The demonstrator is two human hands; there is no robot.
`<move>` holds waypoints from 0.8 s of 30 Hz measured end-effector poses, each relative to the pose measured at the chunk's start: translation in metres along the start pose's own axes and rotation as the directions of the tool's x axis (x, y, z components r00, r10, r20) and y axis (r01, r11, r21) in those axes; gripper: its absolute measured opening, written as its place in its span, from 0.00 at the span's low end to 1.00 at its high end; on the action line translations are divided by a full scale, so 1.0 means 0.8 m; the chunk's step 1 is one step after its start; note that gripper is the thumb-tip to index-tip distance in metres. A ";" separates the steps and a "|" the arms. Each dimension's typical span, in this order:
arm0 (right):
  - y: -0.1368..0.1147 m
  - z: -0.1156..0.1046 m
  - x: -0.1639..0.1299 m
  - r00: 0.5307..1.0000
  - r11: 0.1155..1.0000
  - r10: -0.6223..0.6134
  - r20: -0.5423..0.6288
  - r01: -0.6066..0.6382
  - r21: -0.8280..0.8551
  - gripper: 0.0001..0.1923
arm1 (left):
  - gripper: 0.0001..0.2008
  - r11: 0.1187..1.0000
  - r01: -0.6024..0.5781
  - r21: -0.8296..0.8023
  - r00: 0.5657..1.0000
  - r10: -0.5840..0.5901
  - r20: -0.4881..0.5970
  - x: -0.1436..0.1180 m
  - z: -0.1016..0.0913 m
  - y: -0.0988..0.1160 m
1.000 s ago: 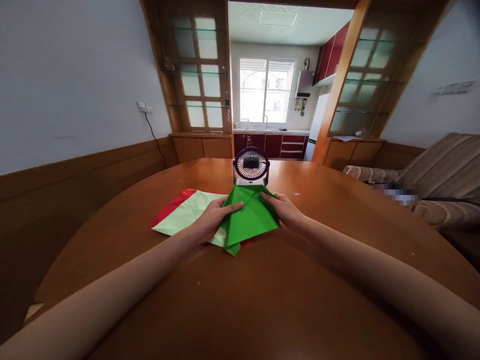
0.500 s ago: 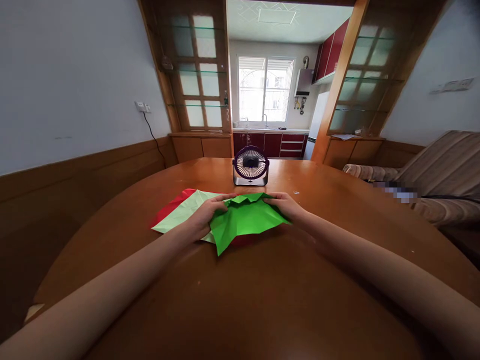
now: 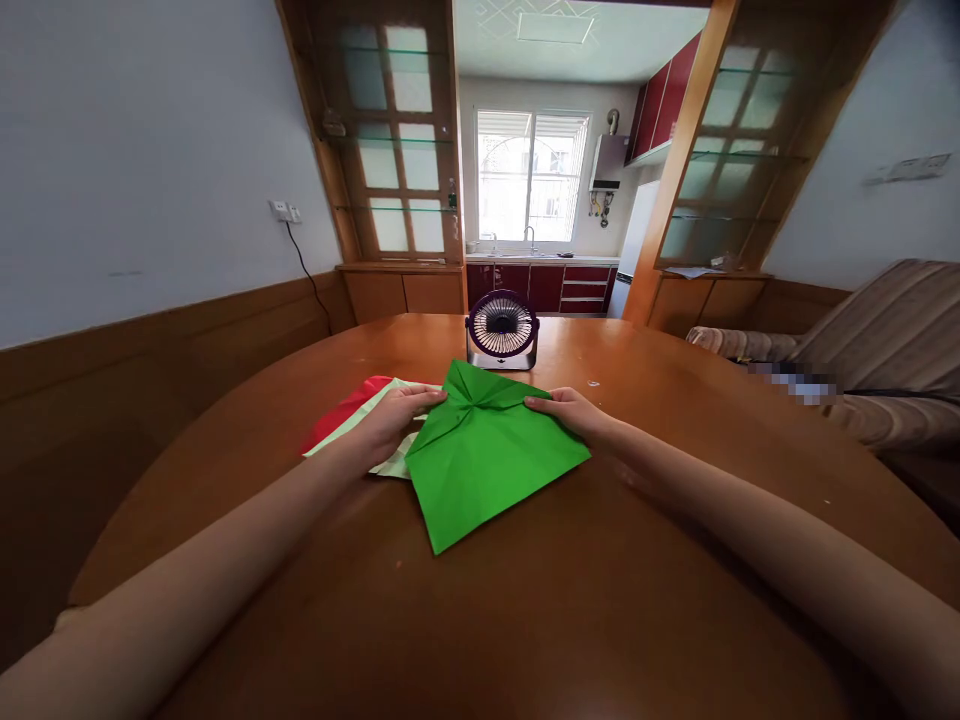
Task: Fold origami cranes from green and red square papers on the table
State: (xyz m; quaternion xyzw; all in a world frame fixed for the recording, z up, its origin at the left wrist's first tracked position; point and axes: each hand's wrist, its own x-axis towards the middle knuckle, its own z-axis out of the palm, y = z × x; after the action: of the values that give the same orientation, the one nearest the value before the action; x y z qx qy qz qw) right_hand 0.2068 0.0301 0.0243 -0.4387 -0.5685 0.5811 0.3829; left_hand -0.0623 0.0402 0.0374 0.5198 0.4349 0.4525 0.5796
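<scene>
A sheet of bright green paper (image 3: pixel 495 465) is held up over the table, creased toward a point near its upper left part. My left hand (image 3: pixel 394 418) pinches its left edge between thumb and fingers. On the opposite side my right hand (image 3: pixel 574 412) grips the right edge, thumb on top. Under and beside my left hand lie a pale green sheet (image 3: pixel 391 463) with creases and a red sheet (image 3: pixel 347 408), both partly hidden by the hand and the green paper.
A small purple desk fan (image 3: pixel 502 330) stands on the wooden table (image 3: pixel 525 630), just beyond the paper. A striped armchair (image 3: pixel 885 330) is off to the right. Wood cabinets with glass shelves (image 3: pixel 397 140) flank the kitchen opening behind.
The green paper has opened out from a bunched shape into a flatter sheet, its top corner now standing up and its lower corner reaching nearer me. My left hand has shifted slightly left.
</scene>
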 end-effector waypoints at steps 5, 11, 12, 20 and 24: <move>0.008 0.002 -0.001 0.992 0.980 -0.056 0.117 0.077 -0.186 0.15 | 0.10 0.995 0.041 -0.091 0.996 -0.047 -0.075 -0.003 0.008 0.000; 0.003 0.012 -0.005 0.773 0.388 -0.614 0.161 0.473 -0.791 0.23 | 0.14 0.988 -0.054 0.145 0.988 0.073 -0.134 -0.011 0.027 -0.010; 0.002 0.015 -0.008 0.725 0.248 -0.647 0.235 0.492 -0.834 0.23 | 0.11 0.973 -0.116 0.201 0.987 0.136 -0.091 -0.012 0.030 -0.012; -0.001 0.030 -0.019 0.689 0.209 -0.659 0.301 0.553 -0.807 0.06 | 0.13 0.766 -0.412 0.493 0.911 0.348 0.220 -0.031 0.049 -0.011; -0.002 0.031 -0.013 0.757 0.539 -0.629 0.178 0.589 -0.602 0.05 | 0.19 0.789 -0.334 0.516 0.942 0.306 0.140 -0.032 0.047 -0.008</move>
State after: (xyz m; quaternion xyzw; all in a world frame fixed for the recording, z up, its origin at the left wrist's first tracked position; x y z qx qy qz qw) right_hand 0.1866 0.0125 0.0258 -0.3314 -0.8321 0.1749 0.4090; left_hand -0.0308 0.0073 0.0353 0.7369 0.4345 0.3924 0.3379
